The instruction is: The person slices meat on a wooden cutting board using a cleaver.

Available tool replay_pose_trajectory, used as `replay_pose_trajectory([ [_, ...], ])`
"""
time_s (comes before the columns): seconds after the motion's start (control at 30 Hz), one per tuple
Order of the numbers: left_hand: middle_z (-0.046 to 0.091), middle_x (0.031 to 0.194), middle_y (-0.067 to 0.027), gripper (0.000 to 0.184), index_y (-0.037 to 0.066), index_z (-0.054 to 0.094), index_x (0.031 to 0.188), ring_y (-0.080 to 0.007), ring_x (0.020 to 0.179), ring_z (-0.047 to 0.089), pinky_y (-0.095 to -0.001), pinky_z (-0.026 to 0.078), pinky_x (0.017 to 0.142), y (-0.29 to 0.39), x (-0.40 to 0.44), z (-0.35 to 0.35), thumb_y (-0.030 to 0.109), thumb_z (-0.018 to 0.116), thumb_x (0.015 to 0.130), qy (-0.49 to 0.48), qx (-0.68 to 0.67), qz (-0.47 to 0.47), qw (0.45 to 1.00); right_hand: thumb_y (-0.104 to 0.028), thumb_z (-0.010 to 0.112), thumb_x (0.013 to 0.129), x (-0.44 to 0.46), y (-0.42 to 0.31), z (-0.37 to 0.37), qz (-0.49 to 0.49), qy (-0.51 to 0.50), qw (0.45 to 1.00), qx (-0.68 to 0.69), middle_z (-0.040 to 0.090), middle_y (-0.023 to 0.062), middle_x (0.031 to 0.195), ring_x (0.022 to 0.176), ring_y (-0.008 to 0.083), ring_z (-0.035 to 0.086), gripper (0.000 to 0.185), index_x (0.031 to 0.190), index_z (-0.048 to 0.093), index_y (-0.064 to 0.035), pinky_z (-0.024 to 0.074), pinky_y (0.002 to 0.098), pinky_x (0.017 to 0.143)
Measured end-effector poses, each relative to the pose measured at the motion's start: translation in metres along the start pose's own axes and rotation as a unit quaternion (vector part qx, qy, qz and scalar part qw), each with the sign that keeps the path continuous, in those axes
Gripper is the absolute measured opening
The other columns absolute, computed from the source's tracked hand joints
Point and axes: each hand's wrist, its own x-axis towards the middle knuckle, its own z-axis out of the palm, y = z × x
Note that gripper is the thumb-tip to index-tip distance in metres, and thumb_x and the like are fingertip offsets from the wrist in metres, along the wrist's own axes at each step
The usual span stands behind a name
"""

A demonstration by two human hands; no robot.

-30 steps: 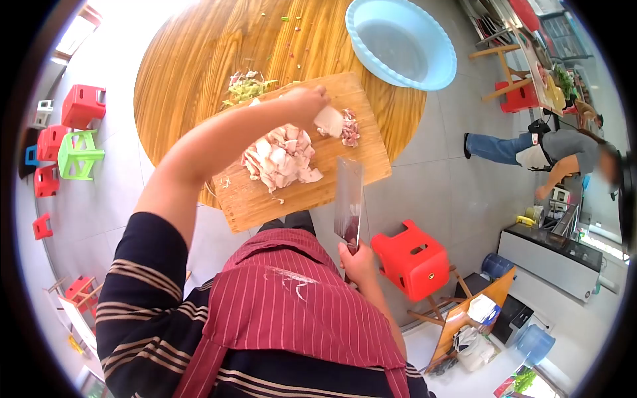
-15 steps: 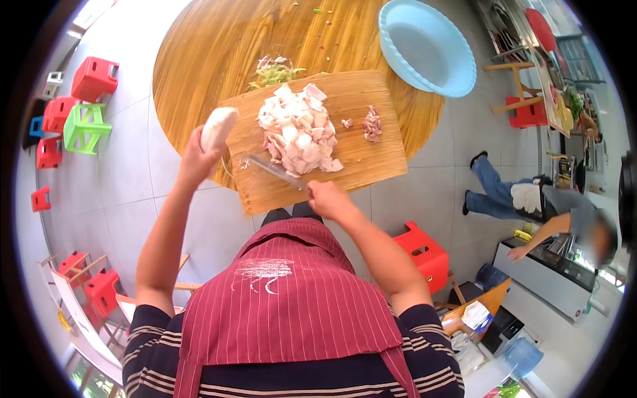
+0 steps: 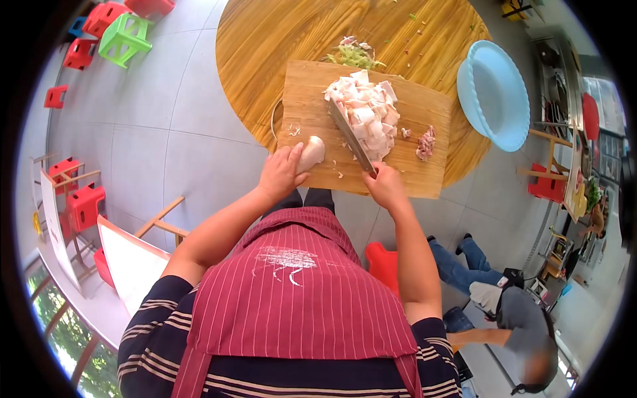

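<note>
My left hand grips a pale, oblong piece of food at the lower left of the wooden cutting board; its exact kind is unclear. In my right hand is a kitchen knife, its blade pointing up and left along the heap's left side. A heap of white and pinkish cut pieces covers the middle of the board. To its right lies a small pile of reddish scraps. Small pale bits are scattered near my left hand.
The board rests on a round wooden table. Green and pale peelings lie beyond it. A light-blue basin stands at right. A red stool is near my right arm, and another person is at lower right.
My left hand has lowered the pale piece from above the board's left edge to its front left. The knife has swung from in front of the heap to its left side. My view has shifted.
</note>
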Motion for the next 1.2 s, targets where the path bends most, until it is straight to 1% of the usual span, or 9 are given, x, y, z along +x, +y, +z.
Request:
replay_pose_trajectory([
  [0.23,0.058,0.100,-0.0162,0.049,0.004,0.051,0.115,-0.0345,0.091,0.056,-0.0422,0.045,0.077,0.007,0.022,0.011,0.021,0.071,0.074,0.088,-0.087,-0.002,0.992,-0.025,0.061,0.084,-0.030,-0.039,0.003,-0.028,0.054,0.996,0.069,0.065,0.0206,0.079,0.073,0.0392,0.063,0.027,0.102,0.063,-0.0051,0.0488,0.0451,0.066],
  [0.3,0.059,0.098,-0.0157,0.044,0.003,0.052,0.111,-0.0338,0.090,0.057,-0.0417,0.046,0.076,0.012,0.027,0.013,0.019,0.070,0.074,0.091,-0.108,-0.023,0.990,-0.026,0.058,0.086,-0.027,-0.032,0.016,-0.073,0.026,0.997,-0.027,0.065,0.0210,0.078,0.074,0.0400,0.062,0.026,0.101,0.061,-0.0058,0.0486,0.0471,0.066],
  [0.37,0.059,0.094,-0.0152,0.039,0.004,0.053,0.109,-0.0342,0.085,0.057,-0.0418,0.047,0.073,0.016,0.029,0.009,0.013,0.067,0.074,0.103,-0.106,-0.041,0.988,-0.025,0.058,0.086,-0.030,-0.028,0.020,-0.069,0.006,0.996,-0.053,0.064,0.0206,0.076,0.073,0.0401,0.062,0.024,0.101,0.059,-0.0058,0.0480,0.0478,0.065],
  [0.5,0.058,0.092,-0.0143,0.040,0.005,0.053,0.110,-0.0333,0.084,0.057,-0.0411,0.047,0.072,0.011,0.030,0.020,0.010,0.066,0.073,0.112,-0.111,-0.017,0.987,-0.023,0.056,0.087,-0.049,-0.039,0.001,-0.018,-0.053,0.988,-0.142,0.064,0.0193,0.077,0.074,0.0411,0.061,0.022,0.102,0.055,-0.0074,0.0472,0.0502,0.065],
  [0.7,0.058,0.092,-0.0108,0.043,0.008,0.056,0.112,-0.0312,0.083,0.056,-0.0393,0.047,0.071,0.012,0.032,0.022,0.010,0.067,0.071,0.129,-0.098,-0.014,0.987,-0.024,0.054,0.088,-0.056,-0.036,-0.019,0.000,-0.097,0.982,-0.162,0.064,0.0204,0.078,0.075,0.0416,0.061,0.021,0.101,0.053,-0.0074,0.0475,0.0513,0.067],
  [0.83,0.058,0.100,-0.0098,0.042,0.008,0.057,0.111,-0.0310,0.085,0.056,-0.0387,0.048,0.073,0.018,0.033,0.010,0.011,0.066,0.070,0.088,-0.084,-0.054,0.991,-0.022,0.055,0.087,-0.027,-0.037,-0.005,0.004,-0.116,0.980,-0.165,0.064,0.0218,0.078,0.075,0.0425,0.061,0.020,0.100,0.052,-0.0068,0.0477,0.0516,0.068],
  [0.97,0.058,0.107,-0.0114,0.042,0.008,0.058,0.111,-0.0323,0.087,0.056,-0.0388,0.049,0.075,0.018,0.033,0.010,0.012,0.066,0.070,0.095,-0.068,-0.057,0.992,-0.017,0.056,0.084,0.016,-0.032,0.023,-0.041,-0.117,0.985,-0.119,0.064,0.0232,0.079,0.077,0.0429,0.062,0.018,0.096,0.053,-0.0043,0.0485,0.0515,0.070],
  [1.13,0.058,0.106,-0.0123,0.038,0.006,0.057,0.108,-0.0324,0.089,0.056,-0.0387,0.049,0.076,0.021,0.032,0.010,0.010,0.066,0.070,0.107,-0.078,-0.061,0.989,-0.016,0.059,0.083,0.041,-0.030,0.033,-0.083,-0.094,0.990,-0.071,0.063,0.0242,0.077,0.078,0.0427,0.062,0.016,0.093,0.056,-0.0031,0.0489,0.0494,0.071],
  [1.2,0.058,0.105,-0.0125,0.037,0.006,0.057,0.106,-0.0320,0.089,0.057,-0.0387,0.049,0.076,0.021,0.036,0.007,0.009,0.066,0.070,0.119,-0.094,-0.064,0.986,-0.018,0.058,0.084,0.044,-0.030,0.024,-0.051,-0.101,0.991,0.071,0.063,0.0250,0.078,0.078,0.0429,0.061,0.016,0.091,0.058,-0.0033,0.0488,0.0492,0.070],
])
